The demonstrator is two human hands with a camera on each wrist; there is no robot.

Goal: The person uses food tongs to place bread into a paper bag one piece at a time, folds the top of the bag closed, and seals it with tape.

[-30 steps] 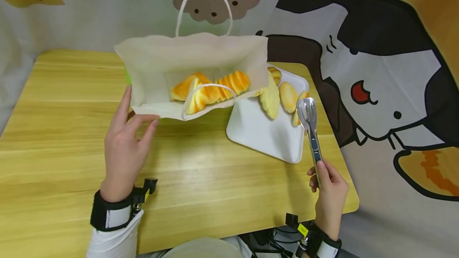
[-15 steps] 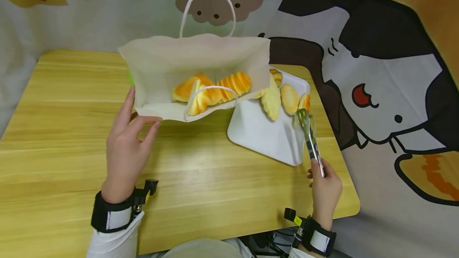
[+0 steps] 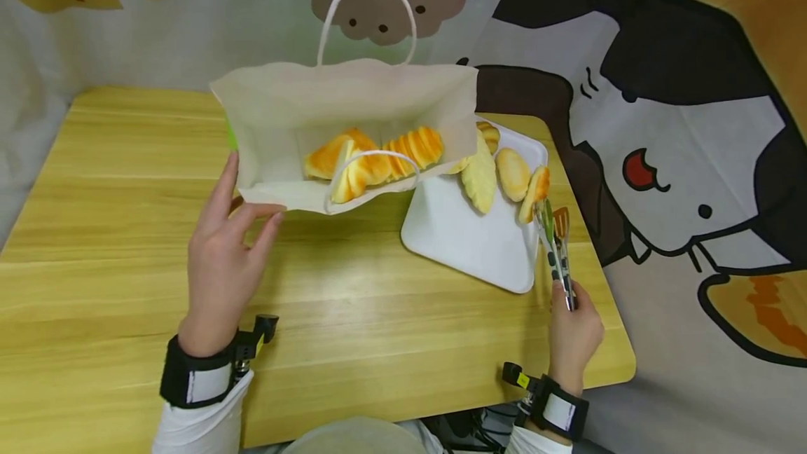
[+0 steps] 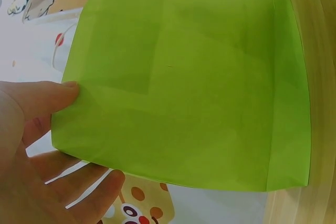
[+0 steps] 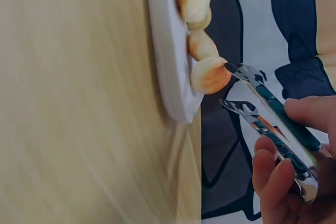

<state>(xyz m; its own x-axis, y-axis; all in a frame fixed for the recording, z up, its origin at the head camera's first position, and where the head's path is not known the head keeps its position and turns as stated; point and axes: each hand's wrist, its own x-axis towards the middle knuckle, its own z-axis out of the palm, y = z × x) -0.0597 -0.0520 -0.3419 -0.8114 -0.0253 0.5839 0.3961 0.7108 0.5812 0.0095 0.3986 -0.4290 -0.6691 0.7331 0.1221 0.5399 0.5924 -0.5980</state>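
In the head view my left hand (image 3: 225,261) pinches the near left corner of a paper bag (image 3: 340,90), thumb on one side of the rim and fingers on the other. The bag is white inside and its green outside (image 4: 173,87) fills the left wrist view. Orange-striped breads (image 3: 412,149) lie inside it, partly crossed by a white handle. My right hand (image 3: 575,335) holds metal tongs (image 5: 287,115), their arms spread apart with nothing between. The tong tips are right beside a small browned bread (image 3: 536,193) at the tray's right edge.
A white tray (image 3: 466,247) rests on the wooden table (image 3: 353,342), its back left part hidden by the bag. Also on it are an oval bun (image 3: 513,174) and a long pale bread (image 3: 479,184). A cartoon-printed cloth (image 3: 687,160) hangs behind and to the right.
The tongs have turned in my right hand, spread apart and moved slightly down and right, uncovering the browned bread. My left hand and the bag have hardly shifted.
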